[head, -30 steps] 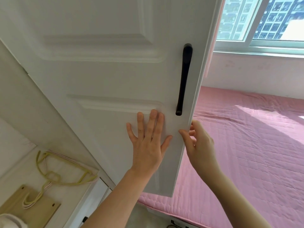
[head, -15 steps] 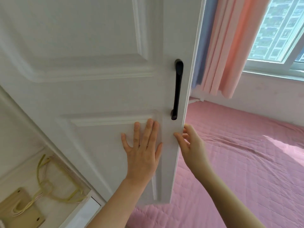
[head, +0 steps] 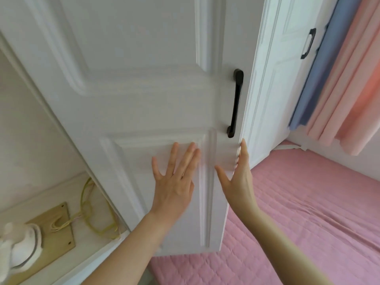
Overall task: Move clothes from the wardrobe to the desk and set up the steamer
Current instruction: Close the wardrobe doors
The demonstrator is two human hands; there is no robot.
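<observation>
The wardrobe door (head: 144,99) is pressed by 2 flat, spread, empty hands: left hand (head: 174,182), right hand (head: 238,177) at its edge, where fingers could be pinched.

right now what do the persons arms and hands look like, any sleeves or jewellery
Both forearms are bare right down to the bottom frame edge, with no sleeve in view. The left hand and right hand wear no glove, and no ring, watch or bracelet shows. The fingers are blurred, so nail details cannot be told.
</observation>
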